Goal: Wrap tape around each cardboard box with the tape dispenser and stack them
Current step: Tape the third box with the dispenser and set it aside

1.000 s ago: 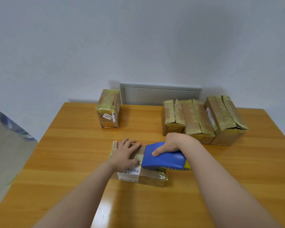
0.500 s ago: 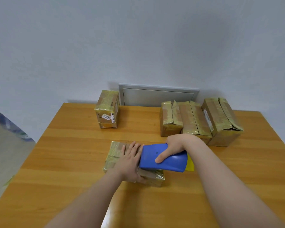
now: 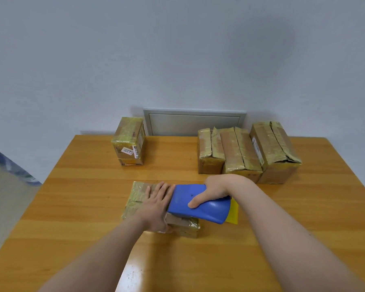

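Your left hand (image 3: 156, 204) lies flat on the cardboard box (image 3: 135, 199), fingers straight, pressing it down on the table (image 3: 82, 186). Your right hand (image 3: 216, 190) grips the blue tape dispenser (image 3: 200, 205) — its nose sits on the box top, right beside your left fingers. The dispenser lies sideways, so the next pull likely goes to your right — away from the flat hand.

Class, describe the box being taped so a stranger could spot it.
On the wooden table, look to the near middle. The flat box there is the only one under the left hand and a blue tape dispenser; other boxes stand farther back.
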